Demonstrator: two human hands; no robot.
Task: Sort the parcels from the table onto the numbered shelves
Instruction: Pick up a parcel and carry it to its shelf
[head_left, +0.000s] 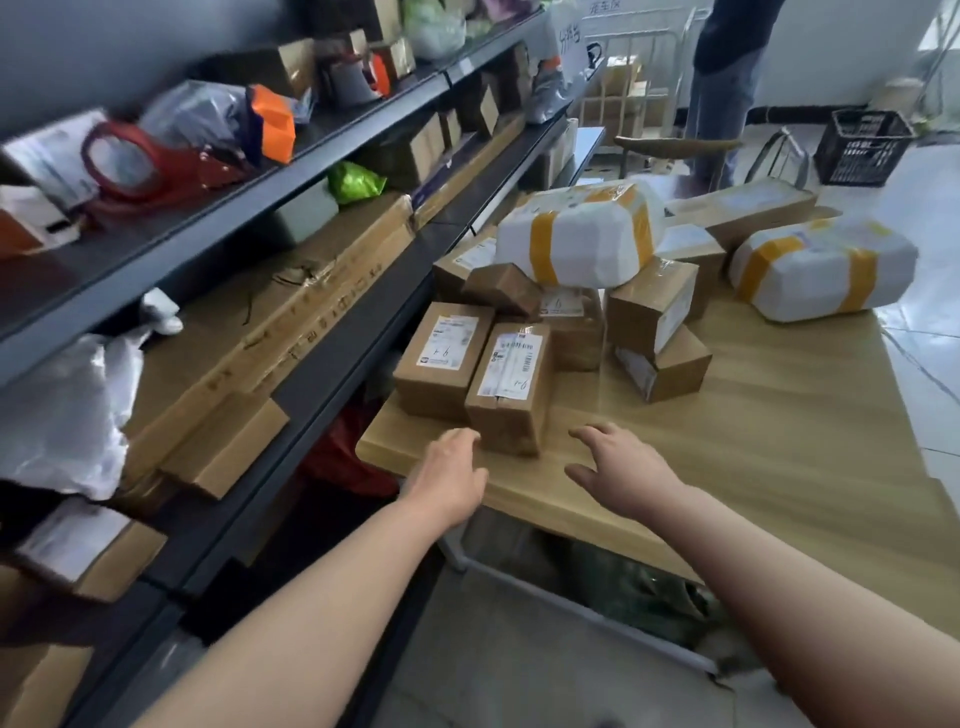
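A labelled brown box (511, 387) stands near the front-left corner of a wooden table (779, 441), its label marked by hand with a number. A left hand (452, 470) reaches in from 7 o'clock of the box, fingers straight and close together. The tips are at the near-left bottom corner, though contact cannot be confirmed. A right hand (618, 467) hovers over the tabletop at 5 o'clock of the box, fingers spread and lightly bent, holding nothing and clear of the cardboard. A second box (441, 358) sits against the first at 9 o'clock. More brown boxes are heaped at 12 to 2 o'clock, topped by a white parcel (582, 236) bound in yellow tape, with another like it (823, 267) farther toward 2 o'clock. Dark shelves (332, 371) run along the table's left side, one carrying a long carton (291, 312). A black crate (862, 148) and a standing person (727, 78) are at the far end of the room.
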